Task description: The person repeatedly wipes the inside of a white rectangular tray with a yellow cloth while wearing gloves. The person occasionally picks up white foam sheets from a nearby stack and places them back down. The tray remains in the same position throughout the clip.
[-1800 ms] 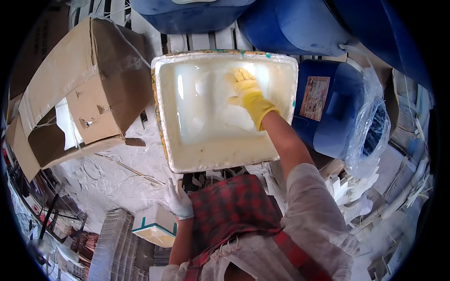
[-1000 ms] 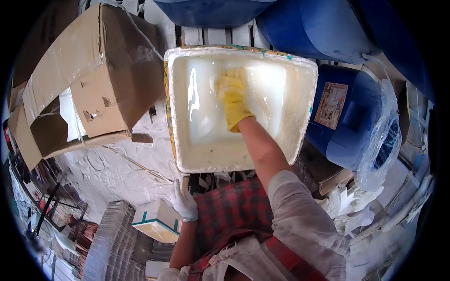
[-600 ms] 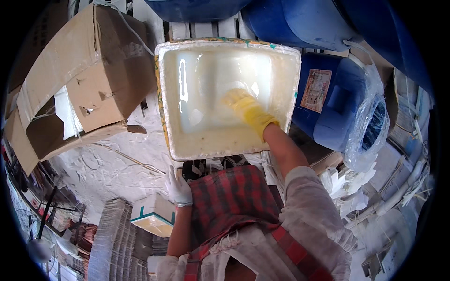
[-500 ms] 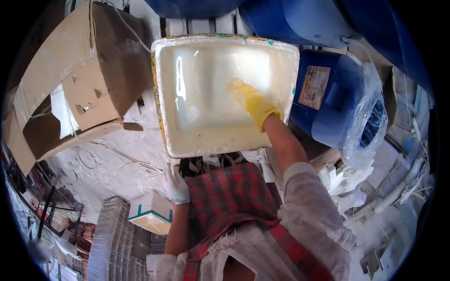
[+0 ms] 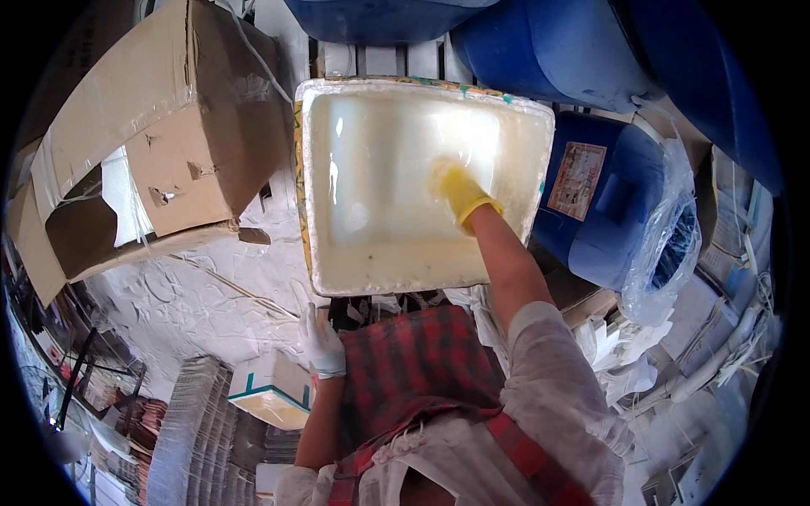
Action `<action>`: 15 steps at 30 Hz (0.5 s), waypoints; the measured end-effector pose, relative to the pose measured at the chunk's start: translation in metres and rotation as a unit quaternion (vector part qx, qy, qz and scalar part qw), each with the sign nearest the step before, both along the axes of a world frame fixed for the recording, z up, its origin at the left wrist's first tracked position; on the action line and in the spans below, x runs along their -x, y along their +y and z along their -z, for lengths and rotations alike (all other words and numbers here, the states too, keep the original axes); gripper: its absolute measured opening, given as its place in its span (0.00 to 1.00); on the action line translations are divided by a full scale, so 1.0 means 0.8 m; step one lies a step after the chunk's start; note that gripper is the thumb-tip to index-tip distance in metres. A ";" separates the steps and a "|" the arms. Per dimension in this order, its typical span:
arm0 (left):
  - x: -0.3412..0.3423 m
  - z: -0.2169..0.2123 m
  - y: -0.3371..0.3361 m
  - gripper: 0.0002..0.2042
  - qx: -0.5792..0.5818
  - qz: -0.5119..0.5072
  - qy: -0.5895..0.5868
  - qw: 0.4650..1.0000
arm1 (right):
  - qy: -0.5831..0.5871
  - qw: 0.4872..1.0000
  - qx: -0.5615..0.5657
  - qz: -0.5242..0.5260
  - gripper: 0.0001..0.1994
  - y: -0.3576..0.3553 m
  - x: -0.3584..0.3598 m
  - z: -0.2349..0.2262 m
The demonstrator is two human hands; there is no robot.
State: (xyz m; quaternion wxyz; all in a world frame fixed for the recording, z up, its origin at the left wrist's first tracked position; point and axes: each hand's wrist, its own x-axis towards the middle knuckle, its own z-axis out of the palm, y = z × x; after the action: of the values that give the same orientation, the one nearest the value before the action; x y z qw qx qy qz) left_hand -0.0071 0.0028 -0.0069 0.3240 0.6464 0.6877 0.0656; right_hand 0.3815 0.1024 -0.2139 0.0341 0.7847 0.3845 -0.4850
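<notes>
a torn cardboard box (image 5: 143, 143) patched with clear tape crowds the left side of a white foam box (image 5: 380, 181), and blue plastic drums (image 5: 582, 63) press in behind and to its right, one of them wrapped in clear film (image 5: 666, 236). a small white box with teal edging (image 5: 270, 390) sits low on the left beside stacked slats. the foam box lies open in front of the person, its inside smooth, wet-looking and yellowish, its rim rough and crumbly. the right hand (image 5: 460, 190), in a yellow rubber glove, presses flat against the inner floor near the right wall, fingers spread, gripping nothing. half a second ago it lay a little lower and further left. the left hand (image 5: 321, 341), in a white glove, hangs by the red plaid apron, fingers loosely curled and empty.
</notes>
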 end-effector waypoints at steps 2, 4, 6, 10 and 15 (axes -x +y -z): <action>0.000 -0.001 -0.003 0.21 -0.008 0.003 -0.011 1.000 | 0.109 0.974 -0.043 0.193 0.11 0.030 -0.018 0.005; 0.001 -0.002 -0.004 0.21 -0.007 -0.008 0.002 1.000 | 0.217 0.910 -0.110 0.336 0.13 0.058 0.001 -0.020; 0.003 -0.004 -0.007 0.21 -0.003 -0.016 0.017 1.000 | 0.311 0.824 -0.190 0.434 0.18 0.087 0.059 -0.097; -0.002 -0.001 0.000 0.21 -0.013 0.016 0.013 1.000 | 0.387 0.837 -0.219 0.319 0.19 0.062 0.102 -0.042; 0.002 -0.003 -0.005 0.22 -0.013 0.025 0.009 1.000 | 0.410 0.874 -0.017 0.259 0.21 0.069 0.166 -0.159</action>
State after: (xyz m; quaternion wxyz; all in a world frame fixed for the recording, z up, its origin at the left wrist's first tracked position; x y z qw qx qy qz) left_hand -0.0084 -0.0015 -0.0042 0.3104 0.6681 0.6735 0.0607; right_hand 0.2491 0.1577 -0.0868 -0.2669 0.5873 0.1558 -0.7481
